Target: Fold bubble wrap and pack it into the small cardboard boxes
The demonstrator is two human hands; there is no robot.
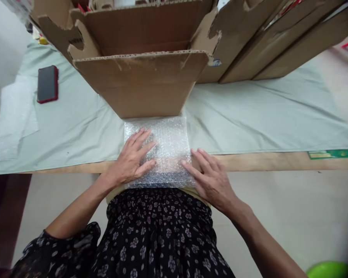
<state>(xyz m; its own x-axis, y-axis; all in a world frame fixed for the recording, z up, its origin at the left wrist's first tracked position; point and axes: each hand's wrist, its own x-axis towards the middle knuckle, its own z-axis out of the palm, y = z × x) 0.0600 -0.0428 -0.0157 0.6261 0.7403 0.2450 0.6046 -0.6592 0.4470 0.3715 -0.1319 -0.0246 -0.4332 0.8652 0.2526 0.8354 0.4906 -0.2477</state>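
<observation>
A sheet of clear bubble wrap [170, 141] lies at the front edge of the cloth-covered table, its near end hanging at the edge by my waist. My left hand [135, 156] rests on its left part with the fingers spread, palm down. At its right edge my right hand [210, 173] touches the wrap with the index fingertip, the fingers apart and the other fingertips just beyond the edge. Neither hand grips anything. Behind the wrap stands an open cardboard box [139, 85], close to its far edge.
More cardboard boxes [243, 50] stand at the back right. A dark phone with a red case [47, 84] and bubble wrap sheets [13, 116] lie at the left on the pale green cloth [263, 116]. A green circuit board [330, 154] sits on the wooden edge at right.
</observation>
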